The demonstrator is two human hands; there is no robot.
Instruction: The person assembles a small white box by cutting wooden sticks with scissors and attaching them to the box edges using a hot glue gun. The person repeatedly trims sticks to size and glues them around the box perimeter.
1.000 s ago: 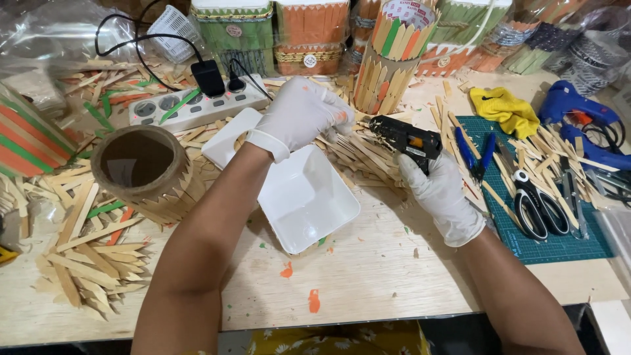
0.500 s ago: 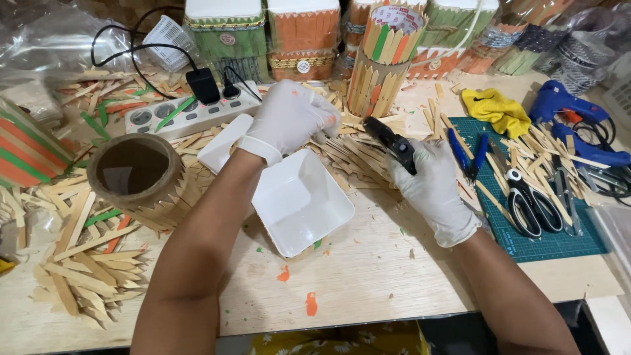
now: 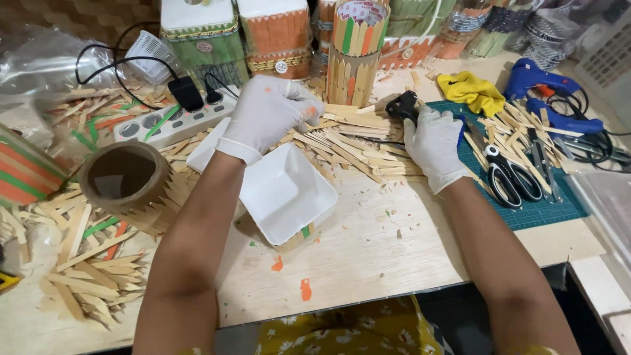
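The right hand (image 3: 434,148) has carried the black glue gun (image 3: 402,105) toward the table's far edge, beside the stick-covered cylinder (image 3: 355,56).

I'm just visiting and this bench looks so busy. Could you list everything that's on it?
wooden sticks: many, pale, heaped mid-bench and left
black glue gun: one, in the right hand
white square dish: one, centre
cardboard ring: one, brown, left
power strip: one, white, rear left
stick-clad cylinder: one, multicoloured, rear centre
scissors: one, black, on green cutting mat
blue glue gun: one, rear right
yellow cloth: one, rear right
left hand: white glove, on the sticks
right hand: white glove
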